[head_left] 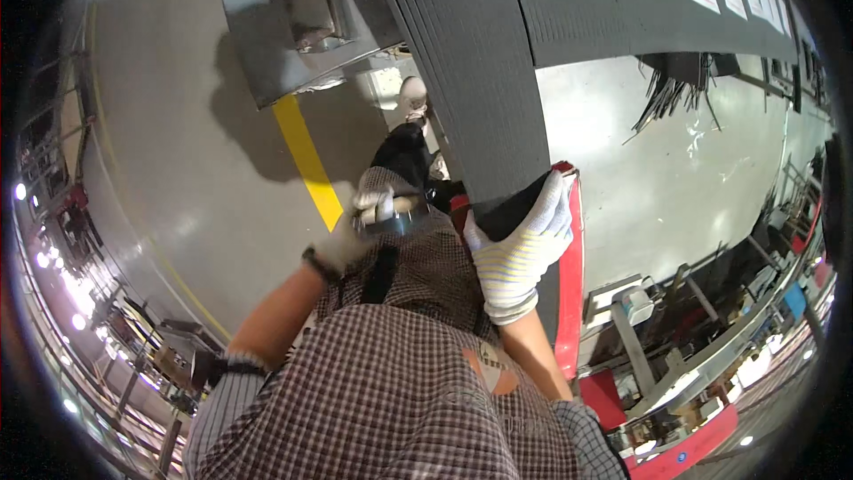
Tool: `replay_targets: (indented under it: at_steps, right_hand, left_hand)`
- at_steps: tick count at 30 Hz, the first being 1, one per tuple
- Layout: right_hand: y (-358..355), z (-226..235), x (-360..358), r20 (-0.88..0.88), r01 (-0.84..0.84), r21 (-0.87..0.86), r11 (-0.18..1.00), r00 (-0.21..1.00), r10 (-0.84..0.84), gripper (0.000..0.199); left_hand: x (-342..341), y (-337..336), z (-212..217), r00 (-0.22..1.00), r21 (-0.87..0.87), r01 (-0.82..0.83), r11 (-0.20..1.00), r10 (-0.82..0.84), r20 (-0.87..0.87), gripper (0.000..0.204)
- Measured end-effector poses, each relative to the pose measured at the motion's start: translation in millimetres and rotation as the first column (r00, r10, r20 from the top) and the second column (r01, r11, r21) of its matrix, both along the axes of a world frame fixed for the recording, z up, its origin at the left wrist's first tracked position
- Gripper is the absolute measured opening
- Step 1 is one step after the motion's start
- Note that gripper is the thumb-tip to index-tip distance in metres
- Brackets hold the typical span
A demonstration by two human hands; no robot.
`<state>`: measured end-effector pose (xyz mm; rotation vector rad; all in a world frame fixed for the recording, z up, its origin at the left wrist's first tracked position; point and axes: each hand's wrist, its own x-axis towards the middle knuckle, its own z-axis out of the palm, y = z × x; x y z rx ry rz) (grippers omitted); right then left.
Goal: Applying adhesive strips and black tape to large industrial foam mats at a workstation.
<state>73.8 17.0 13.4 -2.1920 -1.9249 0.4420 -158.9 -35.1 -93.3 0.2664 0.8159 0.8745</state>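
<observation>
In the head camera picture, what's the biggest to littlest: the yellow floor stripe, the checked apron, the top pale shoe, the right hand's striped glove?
1. Checked apron
2. Right hand's striped glove
3. Yellow floor stripe
4. Top pale shoe

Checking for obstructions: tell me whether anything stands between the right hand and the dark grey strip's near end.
Nothing visible does: the gloved right hand is at the near end of the dark grey strip, its thumb and fingers on either side.

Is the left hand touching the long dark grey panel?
Apart. The head view shows the left hand off to the left of the dark grey panel, with checked apron visible in the gap between them.
</observation>
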Motion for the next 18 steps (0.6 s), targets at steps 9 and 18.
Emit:
replay_targets:
  at_steps: [9,18]
  right_hand:
    - [51.2,100.1,8.2,-0.261,-0.514,0.370,0.774,0.742,0.618,0.060]
    - [107.6,120.4,28.0,-0.146,-0.904,-0.127,0.407,0.423,0.894,0.026]
  left_hand:
    - [108.0,43.7,110.7,0.437,0.493,0.127,0.860,0.398,-0.807,0.047]
    - [137.9,55.2,57.3,0.935,-0.052,-0.243,0.969,0.219,-0.280,0.052]
